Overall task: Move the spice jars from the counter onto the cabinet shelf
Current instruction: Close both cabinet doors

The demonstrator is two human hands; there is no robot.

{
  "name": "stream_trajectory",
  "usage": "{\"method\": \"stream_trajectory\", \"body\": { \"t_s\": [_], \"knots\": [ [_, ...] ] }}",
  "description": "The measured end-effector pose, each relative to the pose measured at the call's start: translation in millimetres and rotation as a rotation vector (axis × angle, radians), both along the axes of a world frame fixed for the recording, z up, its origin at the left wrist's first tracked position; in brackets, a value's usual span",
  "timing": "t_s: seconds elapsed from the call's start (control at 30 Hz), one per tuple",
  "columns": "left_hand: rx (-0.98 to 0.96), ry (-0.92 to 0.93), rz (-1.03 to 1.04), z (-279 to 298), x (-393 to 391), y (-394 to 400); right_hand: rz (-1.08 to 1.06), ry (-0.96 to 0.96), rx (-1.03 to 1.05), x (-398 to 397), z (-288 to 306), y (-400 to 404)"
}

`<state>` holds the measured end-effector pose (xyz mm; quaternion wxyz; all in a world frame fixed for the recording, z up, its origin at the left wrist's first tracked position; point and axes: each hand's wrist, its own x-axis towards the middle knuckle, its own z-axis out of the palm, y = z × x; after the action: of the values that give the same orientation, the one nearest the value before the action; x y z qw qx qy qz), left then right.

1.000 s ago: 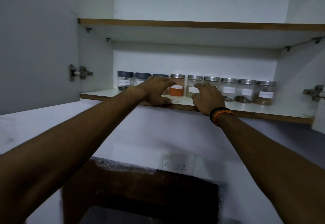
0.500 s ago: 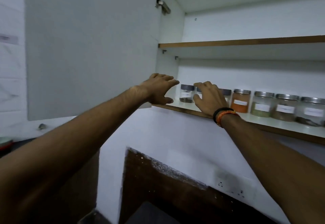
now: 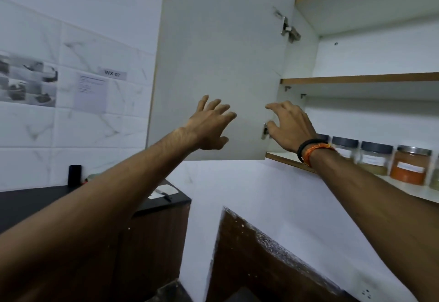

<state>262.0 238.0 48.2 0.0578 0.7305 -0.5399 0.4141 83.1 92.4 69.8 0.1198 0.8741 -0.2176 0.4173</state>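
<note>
Several spice jars stand in a row on the lower cabinet shelf (image 3: 403,191) at the right, among them dark-lidded jars (image 3: 374,159) and a jar of orange powder (image 3: 410,165). My left hand (image 3: 210,126) is raised with fingers spread in front of the inner face of the open cabinet door (image 3: 218,59); contact with the door cannot be told. My right hand (image 3: 288,127), fingers loosely spread, is by the lower hinge at the shelf's left end and holds nothing. It hides the leftmost jars.
An upper shelf (image 3: 361,78) is bare where it shows. A black counter (image 3: 35,197) lies at lower left with a knife (image 3: 164,195) on a white board and a dark phone-like object (image 3: 74,174) against the tiled wall.
The view has swung left. Both hands have left the jars and shelf edge and moved left and up, toward the open door.
</note>
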Motion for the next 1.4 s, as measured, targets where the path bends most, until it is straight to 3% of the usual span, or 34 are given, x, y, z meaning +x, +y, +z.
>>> {"method": "stream_trajectory", "body": {
  "t_s": [0.17, 0.37, 0.47, 0.6, 0.83, 1.1, 1.4],
  "knots": [
    [-0.104, -0.037, 0.077, 0.7, 29.3, 36.6, 0.057, -0.024, -0.030, 37.2, 14.7, 33.7],
    [-0.461, 0.120, 0.034, -20.6, 58.6, 72.1, 0.139, -0.025, -0.067, 91.7, 23.1, 77.6],
    [-0.561, 0.300, -0.054, -26.5, 71.9, 83.2, 0.176, -0.033, -0.075, 117.5, 29.6, 98.0],
    [-0.616, 0.714, -0.235, -27.6, 92.7, 91.8, 0.203, -0.040, -0.108, 150.7, 38.0, 122.3],
    [-0.497, 1.082, -0.550, -18.1, 108.3, 98.1, 0.211, -0.080, -0.167, 184.8, 42.7, 146.5],
    [-0.518, 0.907, -0.622, -27.6, 89.3, 101.8, 0.244, -0.314, -0.219, 178.4, 36.2, 153.1],
    [-0.523, 0.771, -0.870, -37.7, 21.6, 85.6, 0.231, -0.559, -0.286, 123.0, 32.8, 153.6]
  ]
}}
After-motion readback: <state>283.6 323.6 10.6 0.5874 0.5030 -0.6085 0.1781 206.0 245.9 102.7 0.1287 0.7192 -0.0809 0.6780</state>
